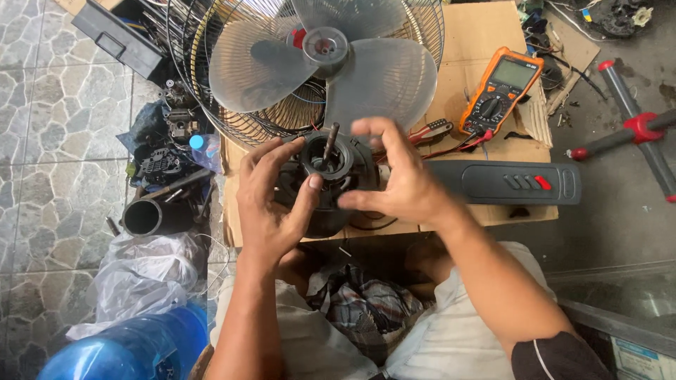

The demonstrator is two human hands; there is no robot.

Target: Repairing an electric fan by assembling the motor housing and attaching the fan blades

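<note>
A black fan motor (329, 184) with an upright metal shaft (329, 141) stands on a sheet of cardboard (486, 42) in front of me. My left hand (271, 200) grips its left side, thumb pressed on the round top housing. My right hand (398, 176) cups the right side, fingers curled over the top near the shaft. Behind the motor lies a grey three-blade fan blade (324, 70) on a wire fan guard (190, 77).
An orange multimeter (501, 88) with red leads lies at the right of the cardboard. A black switch panel (507, 183) lies beside my right hand. A metal pipe (151, 211), plastic bags, a blue water jug (134, 348) and loose parts crowd the left floor.
</note>
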